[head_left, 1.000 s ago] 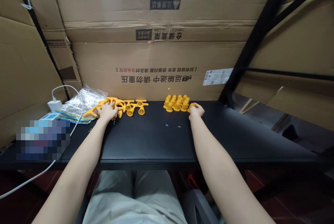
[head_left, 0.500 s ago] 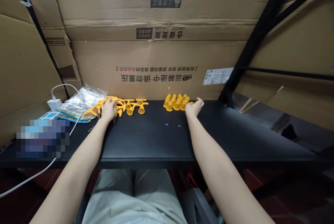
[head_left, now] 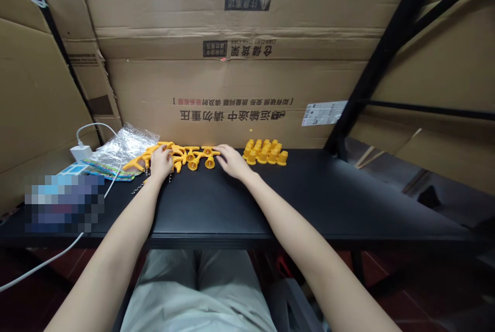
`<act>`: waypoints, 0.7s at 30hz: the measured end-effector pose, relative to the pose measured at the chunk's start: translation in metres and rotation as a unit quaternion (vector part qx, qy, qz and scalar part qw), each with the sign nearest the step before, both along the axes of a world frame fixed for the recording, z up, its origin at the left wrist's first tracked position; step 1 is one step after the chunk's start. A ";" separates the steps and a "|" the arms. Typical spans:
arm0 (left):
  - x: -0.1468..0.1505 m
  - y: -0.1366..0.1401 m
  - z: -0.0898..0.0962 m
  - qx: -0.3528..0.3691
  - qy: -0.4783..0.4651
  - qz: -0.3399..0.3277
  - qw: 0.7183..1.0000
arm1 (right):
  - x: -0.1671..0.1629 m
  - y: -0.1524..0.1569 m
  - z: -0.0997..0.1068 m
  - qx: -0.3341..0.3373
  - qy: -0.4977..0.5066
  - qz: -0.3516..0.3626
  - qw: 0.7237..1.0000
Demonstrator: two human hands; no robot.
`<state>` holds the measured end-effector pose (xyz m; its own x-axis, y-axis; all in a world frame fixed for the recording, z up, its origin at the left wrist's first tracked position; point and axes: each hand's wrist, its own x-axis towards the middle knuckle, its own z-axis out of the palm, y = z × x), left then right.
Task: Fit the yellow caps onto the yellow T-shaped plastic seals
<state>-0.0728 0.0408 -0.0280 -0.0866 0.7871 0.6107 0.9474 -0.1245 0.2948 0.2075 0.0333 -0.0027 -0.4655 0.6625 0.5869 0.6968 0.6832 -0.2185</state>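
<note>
Yellow corkscrew handles (head_left: 135, 163) with silver spiral screws lie piled at the back left of the black tabletop. My left hand (head_left: 161, 163) is on this pile, its fingers curled over a corkscrew; the exact hold is partly hidden. Beside the pile, a few corkscrews with flared yellow cups (head_left: 193, 164) lie with the cup mouths facing me. My right hand (head_left: 232, 161) is at their right end, fingers stretched left and apart, the tips by a handle (head_left: 212, 153). Right of this hand stand several yellow cup-shaped pieces (head_left: 263, 155) in close rows, wide rims down.
Clear plastic wrapping (head_left: 126, 146) and a colourful flat packet (head_left: 112, 171) lie left of the pile. A white charger (head_left: 81, 153) with its cable (head_left: 113, 187) is farther left, near a blurred-out item (head_left: 64, 203). Cardboard (head_left: 232, 79) walls the back; a black frame post (head_left: 371, 59) rises right.
My right hand has moved left from the rows of yellow cups to the corkscrews with cups. The cup it was at now stands fully visible in the rows. My left hand has barely moved.
</note>
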 end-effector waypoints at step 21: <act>0.007 0.000 -0.001 -0.070 -0.054 -0.022 0.996 | -0.019 -0.011 -0.008 -0.140 -0.149 -0.235 0.950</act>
